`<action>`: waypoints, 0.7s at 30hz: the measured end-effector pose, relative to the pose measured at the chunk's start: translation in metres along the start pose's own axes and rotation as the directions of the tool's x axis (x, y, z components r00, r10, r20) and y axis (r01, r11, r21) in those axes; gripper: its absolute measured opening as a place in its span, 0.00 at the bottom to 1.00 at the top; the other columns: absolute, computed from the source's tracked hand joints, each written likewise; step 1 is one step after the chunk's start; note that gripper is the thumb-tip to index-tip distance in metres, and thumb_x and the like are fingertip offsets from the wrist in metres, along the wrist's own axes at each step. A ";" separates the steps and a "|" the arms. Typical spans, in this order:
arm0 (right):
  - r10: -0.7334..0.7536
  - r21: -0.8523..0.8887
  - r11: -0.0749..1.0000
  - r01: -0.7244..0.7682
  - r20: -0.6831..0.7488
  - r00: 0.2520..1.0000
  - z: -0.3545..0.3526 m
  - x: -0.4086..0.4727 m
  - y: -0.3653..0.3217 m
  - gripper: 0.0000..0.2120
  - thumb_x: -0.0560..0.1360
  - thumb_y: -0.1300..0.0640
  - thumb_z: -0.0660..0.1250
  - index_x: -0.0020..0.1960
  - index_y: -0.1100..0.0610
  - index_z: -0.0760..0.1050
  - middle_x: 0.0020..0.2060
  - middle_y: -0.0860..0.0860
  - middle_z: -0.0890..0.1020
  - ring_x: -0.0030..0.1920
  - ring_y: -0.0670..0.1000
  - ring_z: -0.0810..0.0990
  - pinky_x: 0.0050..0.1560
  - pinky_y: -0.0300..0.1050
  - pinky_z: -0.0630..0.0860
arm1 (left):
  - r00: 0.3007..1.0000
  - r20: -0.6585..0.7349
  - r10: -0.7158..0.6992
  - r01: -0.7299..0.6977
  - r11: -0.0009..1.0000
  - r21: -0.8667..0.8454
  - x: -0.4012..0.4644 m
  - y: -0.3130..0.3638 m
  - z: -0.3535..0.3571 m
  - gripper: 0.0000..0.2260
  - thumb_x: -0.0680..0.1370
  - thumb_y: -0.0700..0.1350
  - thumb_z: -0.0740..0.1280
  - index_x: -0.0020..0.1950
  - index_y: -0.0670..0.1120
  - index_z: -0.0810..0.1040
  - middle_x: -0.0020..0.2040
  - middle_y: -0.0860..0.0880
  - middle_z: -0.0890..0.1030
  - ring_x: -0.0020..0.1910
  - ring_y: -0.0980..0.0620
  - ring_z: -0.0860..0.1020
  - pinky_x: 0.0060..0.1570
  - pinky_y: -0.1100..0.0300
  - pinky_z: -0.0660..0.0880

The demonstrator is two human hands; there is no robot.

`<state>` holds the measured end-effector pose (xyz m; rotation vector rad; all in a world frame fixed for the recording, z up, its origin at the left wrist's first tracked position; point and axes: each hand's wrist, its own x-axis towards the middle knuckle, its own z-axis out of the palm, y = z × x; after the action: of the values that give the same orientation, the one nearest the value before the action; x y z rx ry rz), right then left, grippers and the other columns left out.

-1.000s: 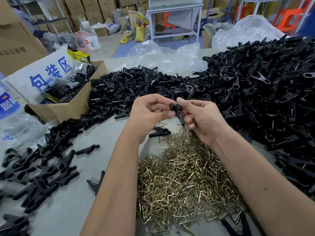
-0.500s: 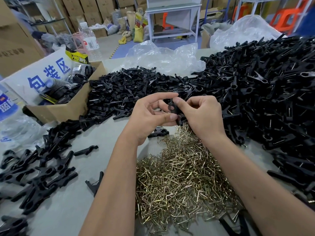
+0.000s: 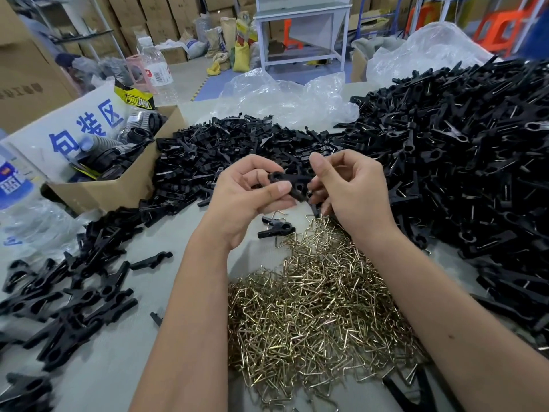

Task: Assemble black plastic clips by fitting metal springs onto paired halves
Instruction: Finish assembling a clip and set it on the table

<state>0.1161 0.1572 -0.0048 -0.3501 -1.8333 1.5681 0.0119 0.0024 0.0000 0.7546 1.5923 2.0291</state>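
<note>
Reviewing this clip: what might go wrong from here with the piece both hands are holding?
1. The clip is only pinched between the left hand and right hand; it might slip and its halves separate.
2. It is held over the springs, so a drop could tangle it there.
3. Whether a spring is on it cannot be seen; it may be unfinished.

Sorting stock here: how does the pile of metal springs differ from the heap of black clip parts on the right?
The metal springs are thin brassy bent wire; the black clip parts are chunky matte plastic. The spring pile is low and lies near, between the forearms; the black heap is far larger and piled higher. Both lie loose on the table.
</note>
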 end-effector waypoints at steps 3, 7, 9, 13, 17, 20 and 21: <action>-0.119 -0.304 0.937 0.173 0.189 0.975 -0.004 0.000 0.001 0.11 0.79 0.49 0.73 0.41 0.55 0.80 0.31 0.49 0.83 0.29 0.42 0.79 0.30 0.34 0.73 | 0.988 -0.151 0.017 -0.028 0.997 -0.069 0.001 0.001 -0.012 0.12 0.68 0.36 0.77 0.48 0.42 0.80 0.38 0.42 0.82 0.41 0.42 0.87 0.40 0.57 0.84; 0.014 -0.476 0.782 0.402 0.658 0.753 0.001 -0.008 0.000 0.05 0.72 0.48 0.79 0.44 0.48 0.86 0.36 0.41 0.81 0.34 0.38 0.77 0.37 0.31 0.72 | 0.950 -0.313 0.018 -0.038 0.998 -0.059 0.001 -0.001 -0.021 0.11 0.69 0.34 0.78 0.46 0.41 0.78 0.40 0.42 0.80 0.40 0.44 0.87 0.42 0.59 0.83; 0.078 -0.560 0.660 0.501 0.715 0.695 0.007 -0.011 0.004 0.08 0.72 0.45 0.79 0.49 0.44 0.85 0.42 0.39 0.77 0.41 0.38 0.75 0.45 0.37 0.73 | 0.931 -0.365 0.023 -0.035 0.999 -0.028 0.002 -0.002 -0.022 0.11 0.71 0.32 0.77 0.45 0.41 0.77 0.43 0.40 0.80 0.39 0.45 0.86 0.43 0.58 0.84; 0.127 -0.604 0.591 0.535 0.724 0.678 0.013 -0.012 0.000 0.07 0.76 0.49 0.75 0.44 0.41 0.78 0.42 0.39 0.72 0.45 0.42 0.72 0.50 0.45 0.73 | 0.922 -0.385 0.037 -0.027 0.999 0.032 0.003 -0.003 -0.022 0.14 0.70 0.30 0.78 0.43 0.43 0.76 0.36 0.44 0.82 0.39 0.44 0.86 0.52 0.48 0.82; 0.126 -0.581 0.645 0.496 0.721 0.681 0.017 -0.016 -0.003 0.06 0.81 0.52 0.69 0.45 0.47 0.75 0.44 0.40 0.73 0.43 0.41 0.74 0.48 0.38 0.72 | 0.922 -0.384 0.039 -0.009 0.997 0.079 0.001 -0.003 -0.019 0.15 0.69 0.30 0.79 0.43 0.44 0.75 0.38 0.42 0.81 0.37 0.46 0.85 0.54 0.41 0.78; 0.068 -0.386 0.901 0.200 0.579 0.812 0.013 -0.014 -0.004 0.06 0.83 0.55 0.65 0.48 0.52 0.76 0.37 0.45 0.78 0.32 0.42 0.73 0.35 0.36 0.72 | 0.928 -0.370 0.039 -0.014 0.997 0.070 -0.001 -0.001 -0.020 0.15 0.68 0.30 0.79 0.42 0.44 0.75 0.38 0.42 0.81 0.37 0.46 0.85 0.48 0.49 0.82; 0.064 -0.290 0.952 0.100 0.506 0.860 0.010 -0.012 -0.004 0.06 0.83 0.56 0.65 0.48 0.54 0.76 0.34 0.46 0.79 0.30 0.43 0.72 0.31 0.36 0.71 | 0.930 -0.365 0.041 -0.020 0.998 0.062 -0.002 -0.001 -0.020 0.15 0.68 0.30 0.78 0.42 0.43 0.75 0.38 0.41 0.80 0.37 0.46 0.85 0.46 0.52 0.82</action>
<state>0.1189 0.1411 -0.0053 -0.0449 -2.4980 1.4489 -0.0005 -0.0133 -0.0046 0.4355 1.8553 2.2555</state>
